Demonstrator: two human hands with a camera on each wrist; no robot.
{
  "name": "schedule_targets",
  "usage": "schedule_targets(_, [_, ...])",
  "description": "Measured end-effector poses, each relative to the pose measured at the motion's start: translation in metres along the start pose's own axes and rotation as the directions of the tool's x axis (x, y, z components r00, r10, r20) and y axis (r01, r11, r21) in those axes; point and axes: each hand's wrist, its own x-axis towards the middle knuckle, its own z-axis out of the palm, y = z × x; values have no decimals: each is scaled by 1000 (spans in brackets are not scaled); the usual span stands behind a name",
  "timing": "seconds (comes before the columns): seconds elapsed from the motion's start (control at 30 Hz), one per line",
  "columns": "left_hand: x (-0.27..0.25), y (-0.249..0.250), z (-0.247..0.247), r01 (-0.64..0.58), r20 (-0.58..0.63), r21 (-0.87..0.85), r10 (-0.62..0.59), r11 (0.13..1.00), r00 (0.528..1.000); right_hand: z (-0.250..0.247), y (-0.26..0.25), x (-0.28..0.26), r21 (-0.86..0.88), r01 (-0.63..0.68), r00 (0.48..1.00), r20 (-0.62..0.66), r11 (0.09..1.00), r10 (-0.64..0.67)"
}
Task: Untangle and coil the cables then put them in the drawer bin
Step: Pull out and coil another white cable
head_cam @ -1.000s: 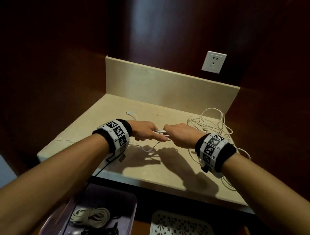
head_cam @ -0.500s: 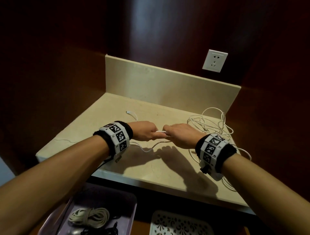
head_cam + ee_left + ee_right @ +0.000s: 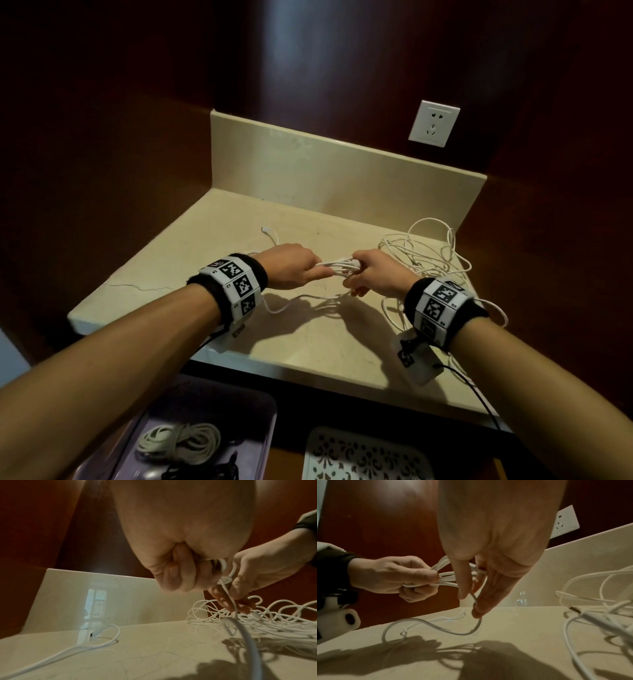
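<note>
Above the middle of the counter, my left hand (image 3: pixel 301 269) grips a bundle of white cable loops (image 3: pixel 339 266). My right hand (image 3: pixel 368 275) meets it at the bundle's other end. In the right wrist view, the right thumb and fingers (image 3: pixel 481 601) pinch a strand that drops to the counter (image 3: pixel 435 625). The left fist (image 3: pixel 393 574) clasps the loops (image 3: pixel 447 578). In the left wrist view, that fist (image 3: pixel 173 574) is curled tight. A tangle of thin white cables (image 3: pixel 428 255) lies at the right. The purple drawer bin (image 3: pixel 260 407) holds a coiled pale cable (image 3: pixel 178 442).
The white cable's plug end (image 3: pixel 265 230) lies on the counter (image 3: pixel 212 240) behind my left hand. A wall socket (image 3: pixel 433 123) sits above the backsplash. A white lattice tray (image 3: pixel 359 455) stands beside the bin, which also holds a black cable (image 3: pixel 205 472).
My hands have drawn slightly apart, and the loops now show between them. The right hand has turned, with its fingers lowered along the hanging strand.
</note>
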Motion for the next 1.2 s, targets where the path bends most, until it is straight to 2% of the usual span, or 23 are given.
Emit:
schedule_targets(0.13, [2,-2,3,-36,-22,-7,36,999,999,4,3,1,157,-46,997,-59,987,55])
schedule_targets(0.27, [1,-4,6,-47,-32,23,48,999,998,5,0,-4,320,-27,994,-90,947,59])
schedule_targets(0.53, [2,-2,5,0,18,-21,1,1000,1000,2,-11,-7,586,-47,988,-93,809,125])
schedule_targets(0.7, [3,0,6,1,59,12,-2,1000,998,2,-13,-9,592,-59,984,-103,803,148])
schedule_targets(0.8, [2,2,7,-5,77,91,-2,996,997,2,-15,-11,597,-75,983,-93,799,161])
schedule_targets(0.93, [2,4,5,-4,11,235,1,972,1000,3,-17,-13,622,-72,982,-92,779,165])
schedule_targets(1.1, [1,7,1,25,-19,202,-21,979,1000,0,-16,-16,648,-51,984,-98,760,150])
schedule_targets(1.17, [1,8,1,34,-15,173,-32,984,999,-2,-15,-16,599,-51,984,-105,799,141])
schedule_targets(1.2, [1,8,1,35,-14,170,-33,985,999,-3,-14,-15,489,-36,984,-134,872,116])
